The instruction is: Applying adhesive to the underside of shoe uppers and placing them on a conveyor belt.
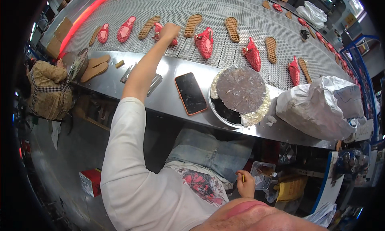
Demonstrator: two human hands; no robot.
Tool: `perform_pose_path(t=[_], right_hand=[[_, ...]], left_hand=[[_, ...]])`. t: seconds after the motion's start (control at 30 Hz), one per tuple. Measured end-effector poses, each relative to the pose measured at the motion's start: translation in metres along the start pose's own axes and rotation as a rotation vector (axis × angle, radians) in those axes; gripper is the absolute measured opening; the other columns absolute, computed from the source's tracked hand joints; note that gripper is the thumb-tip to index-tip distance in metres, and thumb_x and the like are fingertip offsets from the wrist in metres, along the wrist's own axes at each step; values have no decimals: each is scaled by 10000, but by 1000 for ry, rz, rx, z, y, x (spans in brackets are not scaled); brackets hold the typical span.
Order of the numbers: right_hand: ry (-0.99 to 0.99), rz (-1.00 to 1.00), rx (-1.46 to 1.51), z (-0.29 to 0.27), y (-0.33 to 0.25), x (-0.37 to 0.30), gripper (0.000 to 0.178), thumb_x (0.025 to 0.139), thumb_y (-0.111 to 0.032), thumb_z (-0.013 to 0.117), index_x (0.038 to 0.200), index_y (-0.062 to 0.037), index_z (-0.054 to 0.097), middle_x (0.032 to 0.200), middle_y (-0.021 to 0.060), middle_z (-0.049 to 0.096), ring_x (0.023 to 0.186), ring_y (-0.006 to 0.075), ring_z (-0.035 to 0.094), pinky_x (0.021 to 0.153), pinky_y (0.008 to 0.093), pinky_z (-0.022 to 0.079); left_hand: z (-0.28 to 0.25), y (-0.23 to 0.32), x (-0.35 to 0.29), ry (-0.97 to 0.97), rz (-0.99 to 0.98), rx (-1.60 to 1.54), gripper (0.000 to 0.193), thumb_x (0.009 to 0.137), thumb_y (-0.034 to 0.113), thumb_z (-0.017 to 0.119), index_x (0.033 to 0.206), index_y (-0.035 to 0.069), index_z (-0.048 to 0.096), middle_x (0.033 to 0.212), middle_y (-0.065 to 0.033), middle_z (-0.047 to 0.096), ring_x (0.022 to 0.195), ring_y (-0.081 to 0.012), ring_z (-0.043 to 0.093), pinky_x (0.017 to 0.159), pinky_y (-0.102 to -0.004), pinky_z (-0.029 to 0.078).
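Note:
My left hand point(170, 31) is stretched out over the mesh conveyor, its fingers closed at a red woven shoe upper point(157, 28); the hand covers the middle of the shoe. Tan soles with a grid pattern flank it, one sole point(149, 26) to the left and another sole point(193, 25) to the right. Low by my lap, my right hand point(246, 184) is curled round a thin yellow stick-like thing point(243, 177), whose ends I cannot make out. Another red shoe upper point(204, 43) lies further right along the belt.
On the metal ledge point(164, 98) lie a phone point(190, 93), metal strips point(155, 83), loose tan soles point(95, 67), a lidded tub point(240, 89) of dark contents and a white plastic bag point(319, 106). The mesh conveyor point(172, 8) carries several shoes and soles. Another person point(50, 88) is at far left.

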State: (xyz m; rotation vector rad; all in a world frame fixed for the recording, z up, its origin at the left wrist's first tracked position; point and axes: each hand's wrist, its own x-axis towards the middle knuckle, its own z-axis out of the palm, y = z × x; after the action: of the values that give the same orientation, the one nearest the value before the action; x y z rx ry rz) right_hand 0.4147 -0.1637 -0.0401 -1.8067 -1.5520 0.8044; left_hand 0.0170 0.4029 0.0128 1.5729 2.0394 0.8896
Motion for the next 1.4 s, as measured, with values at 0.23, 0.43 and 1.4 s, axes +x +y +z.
perform_pose_path(t=[0.23,0.43,1.4], right_hand=[[-13,56,-28,5,-2,-9,80,871,-43,616,921,15,641,850,173,671,790,369,661,684,385,509],[-63,3,-70,-5,-26,10,81,870,-40,621,928,10,645,874,169,677,802,357,668,700,368,513],[-133,-197,1242,53,-150,126,836,730,-387,852,1340,31,463,1220,93,605,1069,168,613,915,300,489]], left_hand=[[-43,-77,28,147,-255,-91,339,864,314,647,998,3,668,855,-143,702,701,-220,690,568,-358,550],[-57,-78,14,18,-351,-812,173,877,230,694,924,66,669,674,1,597,492,-92,512,456,-258,474],[-49,57,-427,-350,506,-1010,719,851,413,726,1363,-41,504,1460,-194,400,1328,-263,433,1096,-387,337]])
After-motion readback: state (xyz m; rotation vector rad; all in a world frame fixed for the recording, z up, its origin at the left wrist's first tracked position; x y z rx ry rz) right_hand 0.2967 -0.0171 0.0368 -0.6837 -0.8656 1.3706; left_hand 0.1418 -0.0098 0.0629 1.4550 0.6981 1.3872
